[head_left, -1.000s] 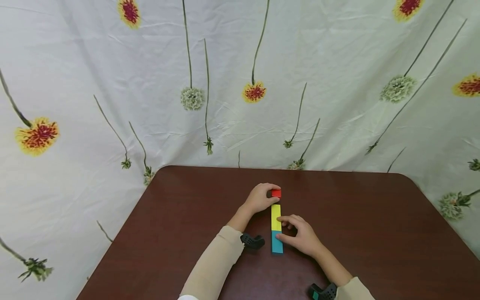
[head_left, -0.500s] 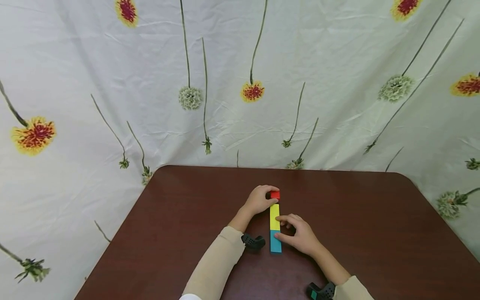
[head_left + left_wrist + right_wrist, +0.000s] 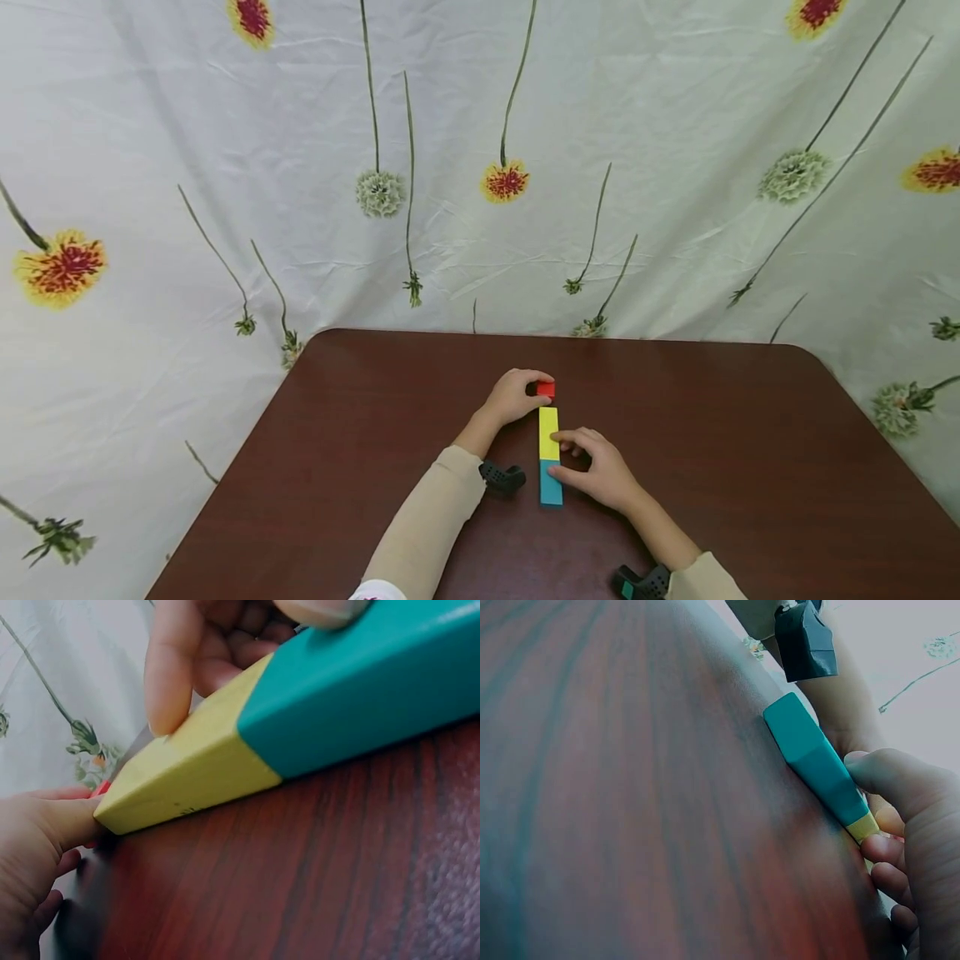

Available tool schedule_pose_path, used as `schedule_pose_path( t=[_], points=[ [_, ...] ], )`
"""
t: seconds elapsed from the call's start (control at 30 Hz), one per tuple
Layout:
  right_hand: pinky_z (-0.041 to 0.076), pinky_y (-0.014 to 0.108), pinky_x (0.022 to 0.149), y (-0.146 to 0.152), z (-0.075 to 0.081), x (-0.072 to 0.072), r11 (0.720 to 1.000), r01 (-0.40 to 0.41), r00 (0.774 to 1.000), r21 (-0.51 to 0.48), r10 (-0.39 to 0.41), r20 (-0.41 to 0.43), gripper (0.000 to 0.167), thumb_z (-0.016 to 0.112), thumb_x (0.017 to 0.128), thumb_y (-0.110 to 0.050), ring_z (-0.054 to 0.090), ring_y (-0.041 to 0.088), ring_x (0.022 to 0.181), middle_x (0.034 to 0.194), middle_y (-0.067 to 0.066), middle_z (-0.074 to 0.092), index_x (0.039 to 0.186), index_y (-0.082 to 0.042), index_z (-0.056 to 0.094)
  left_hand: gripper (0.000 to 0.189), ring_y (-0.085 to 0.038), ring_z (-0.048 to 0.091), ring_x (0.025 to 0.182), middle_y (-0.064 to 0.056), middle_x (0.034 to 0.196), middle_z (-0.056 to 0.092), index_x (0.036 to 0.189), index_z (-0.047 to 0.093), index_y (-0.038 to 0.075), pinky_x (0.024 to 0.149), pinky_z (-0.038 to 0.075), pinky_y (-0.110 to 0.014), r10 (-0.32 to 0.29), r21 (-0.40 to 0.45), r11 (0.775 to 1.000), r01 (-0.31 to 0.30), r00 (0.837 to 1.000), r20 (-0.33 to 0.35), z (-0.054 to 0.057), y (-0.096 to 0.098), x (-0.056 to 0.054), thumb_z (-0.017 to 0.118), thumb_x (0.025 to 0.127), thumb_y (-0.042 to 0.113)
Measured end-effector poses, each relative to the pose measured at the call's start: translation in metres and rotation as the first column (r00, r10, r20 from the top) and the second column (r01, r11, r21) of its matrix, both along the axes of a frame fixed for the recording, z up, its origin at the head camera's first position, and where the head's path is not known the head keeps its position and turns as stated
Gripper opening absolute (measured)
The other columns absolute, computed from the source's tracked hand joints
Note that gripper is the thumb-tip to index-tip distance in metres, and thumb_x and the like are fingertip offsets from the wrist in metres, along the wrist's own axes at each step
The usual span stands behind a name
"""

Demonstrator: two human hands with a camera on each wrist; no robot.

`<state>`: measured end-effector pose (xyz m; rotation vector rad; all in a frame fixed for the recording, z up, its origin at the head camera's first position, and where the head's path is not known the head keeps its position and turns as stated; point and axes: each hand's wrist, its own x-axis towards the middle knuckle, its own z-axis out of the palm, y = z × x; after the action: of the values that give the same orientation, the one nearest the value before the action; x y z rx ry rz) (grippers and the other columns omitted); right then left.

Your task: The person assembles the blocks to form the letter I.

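My left hand (image 3: 510,398) pinches a small red block (image 3: 546,389) between thumb and fingers, just beyond the far end of a yellow block (image 3: 548,423). A narrow gap parts the two in the head view. End to end with the yellow block lies a blue block (image 3: 551,493), forming a straight row on the table. From the right, my right hand (image 3: 607,472) touches the row: its thumb rests on the blue block and its index finger (image 3: 169,697) on the yellow one. Most of the red block is hidden in the left wrist view.
The dark brown table (image 3: 712,450) has rounded far corners. Behind it hangs a white cloth (image 3: 645,100) printed with flowers. Black wrist devices are worn on the left wrist (image 3: 502,479) and the right wrist (image 3: 641,582).
My left hand has brought the red block slightly nearer the yellow block, then a little to the left. My right hand and the yellow and blue blocks stay in place.
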<state>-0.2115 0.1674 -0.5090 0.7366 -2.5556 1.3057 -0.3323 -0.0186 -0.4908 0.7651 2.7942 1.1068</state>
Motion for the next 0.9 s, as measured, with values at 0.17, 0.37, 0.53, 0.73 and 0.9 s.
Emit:
schedule_pose_path(
  t=[0.17, 0.37, 0.53, 0.73, 0.9],
  points=[
    [0.048, 0.031, 0.077, 0.0009, -0.0002, 0.0009, 1.0, 0.003, 1.0, 0.005, -0.003, 0.008, 0.04, 0.081, 0.081, -0.024, 0.052, 0.009, 0.086, 0.098, -0.009, 0.059, 0.116, -0.011, 0.068, 0.033, -0.027, 0.055, 0.116, -0.006, 0.122, 0.065, 0.123, 0.069, 0.011, 0.097, 0.045, -0.042, -0.048, 0.032, 0.998, 0.049, 0.998, -0.046, 0.0001, -0.0029, 0.0016, 0.071, 0.091, 0.022],
    [0.047, 0.031, 0.076, 0.0009, 0.0008, 0.0003, 1.0, 0.004, 1.0, 0.006, -0.005, 0.017, 0.041, 0.081, 0.081, -0.026, 0.051, 0.01, 0.087, 0.098, -0.007, 0.06, 0.117, -0.012, 0.068, 0.034, -0.028, 0.055, 0.118, -0.007, 0.123, 0.065, 0.123, 0.069, 0.011, 0.099, 0.044, -0.043, -0.042, 0.044, 0.998, 0.044, 0.999, -0.029, -0.0002, -0.0025, -0.0013, 0.072, 0.09, 0.02],
    [0.047, 0.031, 0.076, 0.0015, 0.0, -0.0009, 1.0, 0.004, 1.0, 0.006, -0.004, 0.018, 0.041, 0.081, 0.082, -0.026, 0.051, 0.01, 0.086, 0.098, -0.007, 0.06, 0.118, -0.012, 0.068, 0.036, -0.026, 0.055, 0.118, -0.005, 0.124, 0.064, 0.124, 0.069, 0.013, 0.1, 0.043, -0.042, -0.028, 0.011, 1.0, 0.028, 1.0, -0.012, -0.0011, -0.0002, -0.0043, 0.073, 0.089, 0.021],
    [0.047, 0.031, 0.075, 0.0015, 0.0012, -0.0007, 1.0, 0.001, 1.0, 0.002, -0.001, 0.018, 0.041, 0.081, 0.081, -0.026, 0.051, 0.011, 0.086, 0.097, -0.007, 0.059, 0.118, -0.012, 0.068, 0.036, -0.025, 0.055, 0.118, -0.004, 0.124, 0.065, 0.124, 0.069, 0.015, 0.099, 0.044, -0.041, -0.014, 0.02, 1.0, 0.014, 1.0, 0.008, -0.0008, 0.0002, -0.0053, 0.074, 0.089, 0.023],
    [0.047, 0.031, 0.075, 0.0011, 0.0016, -0.0008, 1.0, -0.003, 1.0, 0.001, 0.003, 0.017, 0.041, 0.081, 0.081, -0.025, 0.051, 0.011, 0.085, 0.096, -0.007, 0.059, 0.118, -0.011, 0.068, 0.037, -0.026, 0.055, 0.119, -0.005, 0.124, 0.065, 0.124, 0.069, 0.015, 0.1, 0.043, -0.042, -0.018, 0.019, 1.0, 0.017, 1.0, 0.013, 0.0012, -0.0003, -0.0049, 0.074, 0.088, 0.023]
  ],
)
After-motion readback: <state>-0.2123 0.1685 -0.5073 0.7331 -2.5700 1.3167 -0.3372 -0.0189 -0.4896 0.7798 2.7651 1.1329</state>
